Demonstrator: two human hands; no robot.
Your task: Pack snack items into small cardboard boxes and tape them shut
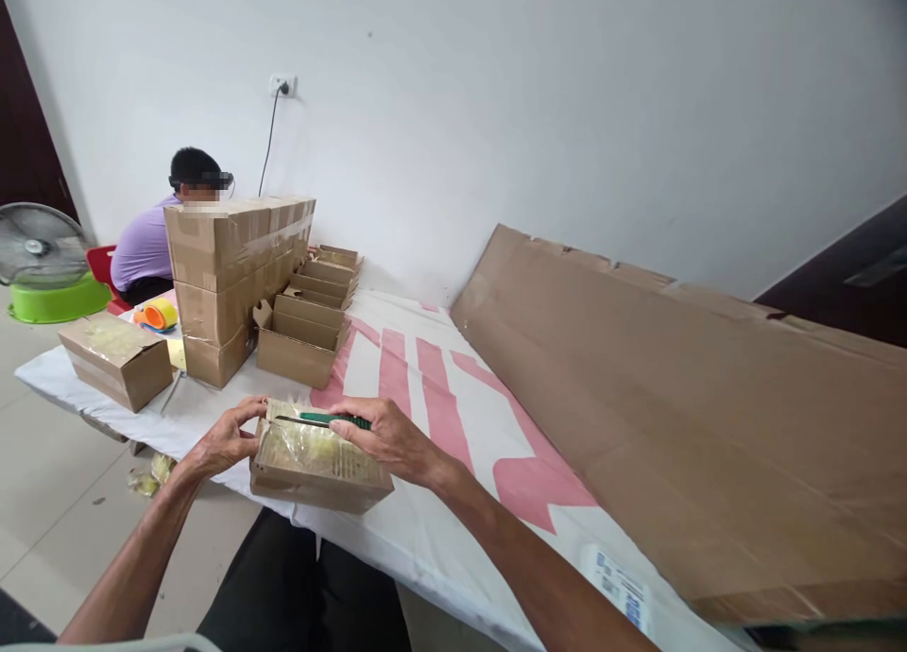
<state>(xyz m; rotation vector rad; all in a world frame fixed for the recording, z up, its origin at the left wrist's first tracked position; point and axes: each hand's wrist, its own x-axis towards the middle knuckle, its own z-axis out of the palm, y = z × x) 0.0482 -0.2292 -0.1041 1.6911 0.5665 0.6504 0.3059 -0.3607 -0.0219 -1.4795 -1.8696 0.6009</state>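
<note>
A small box (318, 458) sits at the bench (439, 529) front edge; stacked cartons (231, 283) stand behind it, a cardboard sheet (694, 425) lies right.

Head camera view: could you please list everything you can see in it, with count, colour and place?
Small box: one, brown cardboard, clear tape on top, table's near edge, between both hands.
Cutter: one, green and black, lying along the box's far top edge under the right fingers.
Table: one, white cover with pink marks.
Open boxes: several, brown, in a row mid-table.
Stacked cartons: three, brown, taped, far left.
Sealed box: one, brown, left end.
Tape dispenser: one, orange and yellow, behind the stack.
Cardboard sheet: one, brown, leaning at right.
Fan: one, grey, far left.
Person: one, purple shirt, seated behind the cartons.
Left hand: on the box's left end.
Right hand: on the cutter.
</note>
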